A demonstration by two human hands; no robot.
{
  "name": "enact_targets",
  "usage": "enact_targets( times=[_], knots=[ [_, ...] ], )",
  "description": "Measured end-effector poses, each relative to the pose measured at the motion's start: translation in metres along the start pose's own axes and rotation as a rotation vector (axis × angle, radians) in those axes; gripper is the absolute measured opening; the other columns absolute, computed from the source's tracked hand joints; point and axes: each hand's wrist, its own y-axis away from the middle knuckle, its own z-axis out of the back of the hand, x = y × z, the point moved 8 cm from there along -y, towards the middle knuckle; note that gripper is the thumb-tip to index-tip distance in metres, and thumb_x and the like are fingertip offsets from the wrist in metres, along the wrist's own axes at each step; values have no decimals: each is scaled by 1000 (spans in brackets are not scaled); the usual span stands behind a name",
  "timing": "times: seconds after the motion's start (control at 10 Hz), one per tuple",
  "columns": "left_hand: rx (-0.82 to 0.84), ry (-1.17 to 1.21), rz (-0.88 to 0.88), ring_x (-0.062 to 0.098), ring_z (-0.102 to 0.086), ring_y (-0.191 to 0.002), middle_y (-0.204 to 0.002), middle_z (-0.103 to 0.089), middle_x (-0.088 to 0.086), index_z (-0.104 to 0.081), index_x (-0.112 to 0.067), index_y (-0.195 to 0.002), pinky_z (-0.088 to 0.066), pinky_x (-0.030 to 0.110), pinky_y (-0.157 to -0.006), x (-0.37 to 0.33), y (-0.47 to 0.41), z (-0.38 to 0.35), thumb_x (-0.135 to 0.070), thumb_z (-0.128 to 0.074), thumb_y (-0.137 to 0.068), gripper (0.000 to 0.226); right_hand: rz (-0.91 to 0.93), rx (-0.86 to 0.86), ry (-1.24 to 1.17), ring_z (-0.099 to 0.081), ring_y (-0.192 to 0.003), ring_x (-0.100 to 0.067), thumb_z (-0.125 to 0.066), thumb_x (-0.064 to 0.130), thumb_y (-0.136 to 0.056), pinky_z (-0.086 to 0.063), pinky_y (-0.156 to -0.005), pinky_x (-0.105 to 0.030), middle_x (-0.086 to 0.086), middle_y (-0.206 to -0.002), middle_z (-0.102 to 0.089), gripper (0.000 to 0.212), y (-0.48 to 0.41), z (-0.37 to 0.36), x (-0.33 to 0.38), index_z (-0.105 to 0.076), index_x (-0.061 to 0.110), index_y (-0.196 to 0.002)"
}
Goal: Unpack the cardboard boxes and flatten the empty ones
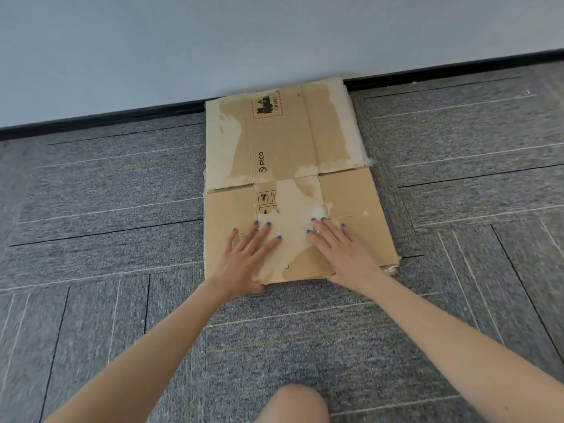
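Cardboard box (pixel 305 141) lies collapsed on the grey carpet floor (pixel 122 209), its far edge touching the black skirting board (pixel 122 119) at the foot of the wall (pixel 183 41). Both hands sit on the box's near half: the left hand (pixel 244 261) toward the box's left, the right hand (pixel 345 254) toward its right. Each is released and flat, fingers straight and spread, palm pressing down and gripping nothing. Pale patches where the top paper has torn away mark the box's surface, and the hands bracket the largest one.

The step in hand looks like pressing the box flat. To do it well, I judge the weight should go through the palms and travel outward from the box's middle crease toward its edges, since fold lines are where board tends to spring back. The box's near right corner shows a crumpled bit of clear tape (pixel 392 269) and seems slightly raised, so it deserves a firm press.

Room is tight only beyond the box's far edge, where the skirting board would stop any forward slide. Bare carpet shows to the box's left and right and on its near side, where 1 bare knee (pixel 299 404) sits well apart from the box's near edge.
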Motion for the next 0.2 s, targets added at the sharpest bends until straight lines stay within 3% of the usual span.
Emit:
enact_targets(
  times=[0.1, 0.2],
  knots=[
    [6, -10, 0, 25, 22, -150, -164, 22, 1, 20, -38, -153, 7, 59, -119, -1, -1, 4, -67, -78, -61, 138, -14, 22, 57, 7, -148, -29, -72, 47, -79, -16, -118, -49, -12, -160, 14, 109, 0, 7, 4, 1, 13, -153],
    [63, -13, 0, 25, 26, -148, -161, 27, 1, 27, -40, -149, 11, 61, -118, -4, 3, 13, -78, -69, -62, 135, -18, 60, 60, 11, -148, -29, -72, 51, -77, -7, -120, -47, -11, -159, 18, 113, 2, 14, 7, 3, 14, -153]
  ],
)
